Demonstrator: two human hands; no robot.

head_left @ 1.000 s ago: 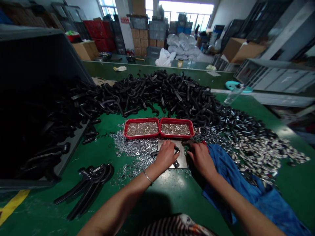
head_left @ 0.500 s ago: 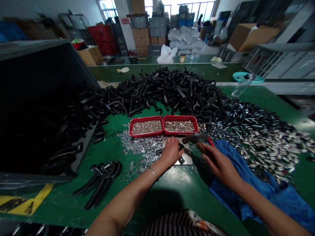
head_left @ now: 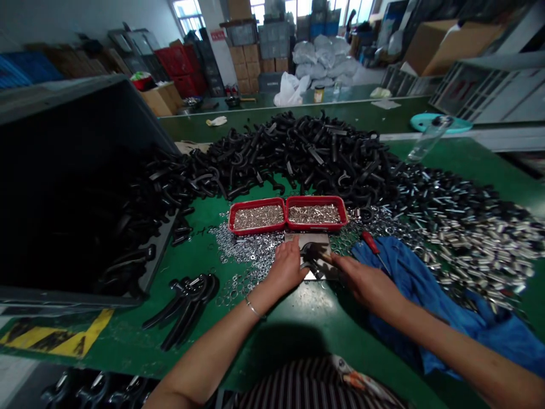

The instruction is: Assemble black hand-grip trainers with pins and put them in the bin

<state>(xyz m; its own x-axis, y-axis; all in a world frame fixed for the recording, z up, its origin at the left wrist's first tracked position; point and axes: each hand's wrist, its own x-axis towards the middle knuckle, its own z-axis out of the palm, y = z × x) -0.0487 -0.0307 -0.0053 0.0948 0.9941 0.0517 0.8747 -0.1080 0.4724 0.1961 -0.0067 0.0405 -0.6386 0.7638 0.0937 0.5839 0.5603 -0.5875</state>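
Two bare hands meet at a small steel plate (head_left: pixel 307 241) lying on a green table (head_left: pixel 114 341), just near the two red trays. The left hand (head_left: pixel 287 268) sits at the plate's near left edge, fingers pressed together and curled down against a black part (head_left: pixel 314 254) that lies on the plate. The right hand (head_left: pixel 361 284) comes in from the right, its fingers together and reaching to the same black part, but the hands hide too much to tell whether either one pinches it. The two red trays (head_left: pixel 256 205) stand side by side just beyond the plate, the left one full of small silver bits and the right one full of short silver pins. Loose silver washers (head_left: pixel 242 250) spread over the table to the left of the plate. A red-handled screwdriver (head_left: pixel 372 243) lies on a crumpled blue cloth (head_left: pixel 409 278) to the right. A big heap of black hooks (head_left: pixel 298 153) fills the far side of the table, a small bunch of black hooks (head_left: pixel 187 301) lies to the left, and silver-and-black tubes (head_left: pixel 468 238) scatter far right. A dark bin (head_left: pixel 76 96) stands at left.
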